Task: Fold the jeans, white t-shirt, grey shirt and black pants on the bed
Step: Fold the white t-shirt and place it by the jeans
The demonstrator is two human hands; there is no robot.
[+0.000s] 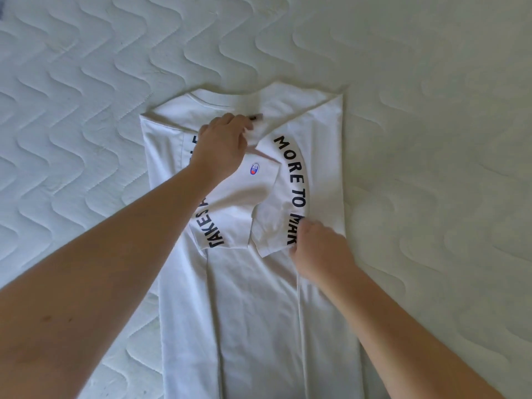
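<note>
We see the t-shirt [253, 306] lying flat on the bed [431, 139], its sides folded inward so black curved lettering and a small chest logo [254, 169] face up. Our left hand [223, 145] pinches cloth just below the collar; our right hand [319, 249] grips the folded sleeve edge by the lettering. The bed's white cover is quilted in wavy lines and fills the view

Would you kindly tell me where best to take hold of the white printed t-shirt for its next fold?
Probably grip the white printed t-shirt at its two collar-end corners from the far side: both sleeves already lie folded inward, leaving a long, narrow strip on the quilted bed.
</note>
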